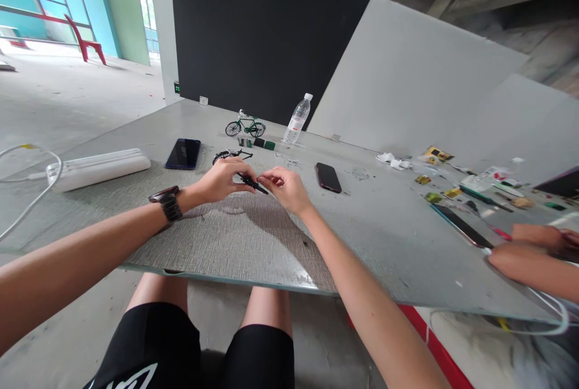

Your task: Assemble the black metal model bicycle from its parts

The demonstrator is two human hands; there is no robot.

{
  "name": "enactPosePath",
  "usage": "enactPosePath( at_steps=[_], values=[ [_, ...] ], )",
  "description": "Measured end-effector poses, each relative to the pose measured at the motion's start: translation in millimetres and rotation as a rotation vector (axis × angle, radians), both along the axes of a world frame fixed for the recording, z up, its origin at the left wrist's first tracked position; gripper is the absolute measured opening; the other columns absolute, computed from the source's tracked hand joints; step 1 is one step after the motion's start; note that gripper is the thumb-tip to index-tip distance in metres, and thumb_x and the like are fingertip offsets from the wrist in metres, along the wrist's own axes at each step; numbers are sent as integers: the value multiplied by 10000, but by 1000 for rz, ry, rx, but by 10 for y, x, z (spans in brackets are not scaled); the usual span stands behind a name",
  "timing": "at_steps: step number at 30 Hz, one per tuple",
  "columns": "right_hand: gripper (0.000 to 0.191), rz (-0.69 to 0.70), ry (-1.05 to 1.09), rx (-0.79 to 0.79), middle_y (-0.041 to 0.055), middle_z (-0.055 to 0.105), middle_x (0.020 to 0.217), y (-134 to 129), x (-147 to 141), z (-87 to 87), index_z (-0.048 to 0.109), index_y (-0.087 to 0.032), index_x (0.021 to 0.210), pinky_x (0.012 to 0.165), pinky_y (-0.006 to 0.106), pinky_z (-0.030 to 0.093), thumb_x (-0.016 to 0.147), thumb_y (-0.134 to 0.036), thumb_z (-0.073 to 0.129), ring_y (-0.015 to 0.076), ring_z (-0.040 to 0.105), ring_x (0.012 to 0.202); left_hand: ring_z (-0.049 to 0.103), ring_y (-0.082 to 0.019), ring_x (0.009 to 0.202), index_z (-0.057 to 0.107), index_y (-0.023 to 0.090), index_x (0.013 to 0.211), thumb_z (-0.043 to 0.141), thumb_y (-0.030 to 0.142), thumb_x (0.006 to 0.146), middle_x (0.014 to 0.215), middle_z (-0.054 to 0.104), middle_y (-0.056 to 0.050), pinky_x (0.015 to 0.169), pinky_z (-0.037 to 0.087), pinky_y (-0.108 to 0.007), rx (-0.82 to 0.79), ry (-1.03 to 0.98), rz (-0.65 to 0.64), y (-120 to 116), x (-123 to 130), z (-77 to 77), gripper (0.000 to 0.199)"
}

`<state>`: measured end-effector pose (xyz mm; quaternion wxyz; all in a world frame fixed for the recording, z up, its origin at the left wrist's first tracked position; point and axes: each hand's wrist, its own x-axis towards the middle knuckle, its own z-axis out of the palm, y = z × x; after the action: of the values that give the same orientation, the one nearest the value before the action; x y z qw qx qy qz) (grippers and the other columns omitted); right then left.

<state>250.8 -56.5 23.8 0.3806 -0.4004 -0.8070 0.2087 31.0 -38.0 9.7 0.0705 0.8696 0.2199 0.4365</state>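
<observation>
The left hand [230,179] held a black part [254,183].
Both grips were narrow above the bench [217,241], the right hand [284,189] pinching right at the part; beyond them, a bottle's [297,121] label was unreadable.

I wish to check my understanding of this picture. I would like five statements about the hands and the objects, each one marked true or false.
1. The left hand and the right hand are both at a small black part. True.
2. The dark watch is on the right wrist. False: the dark watch is on the left wrist.
3. A clear bottle stands near the green model bicycle. True.
4. The long white device lies to the right of both hands. False: the long white device lies to their left.
5. A white cable is near the long white device. True.
</observation>
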Motion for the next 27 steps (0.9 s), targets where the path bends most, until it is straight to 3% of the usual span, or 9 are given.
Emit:
enactPosePath(
  at_steps=[20,27],
  values=[
    [314,19,-34,42,48,677,831,-31,44,51,790,-200,901,611,267,427,928,-467,626,132,567,670,666,-165,762,745,203,891,796,414,814,822,748,-20,758,495,-282,-43,-37,86,-24,2,32,230],
    [301,42,-77,82,43,671,816,-40,64,90,796,-215,984,628,276,442,940,-450,613,136,564,666,687,-181,808,753,219,886,789,428,814,855,763,-18,786,512,-309,-59,-53,134,-4,-3,16,224]
  ],
)
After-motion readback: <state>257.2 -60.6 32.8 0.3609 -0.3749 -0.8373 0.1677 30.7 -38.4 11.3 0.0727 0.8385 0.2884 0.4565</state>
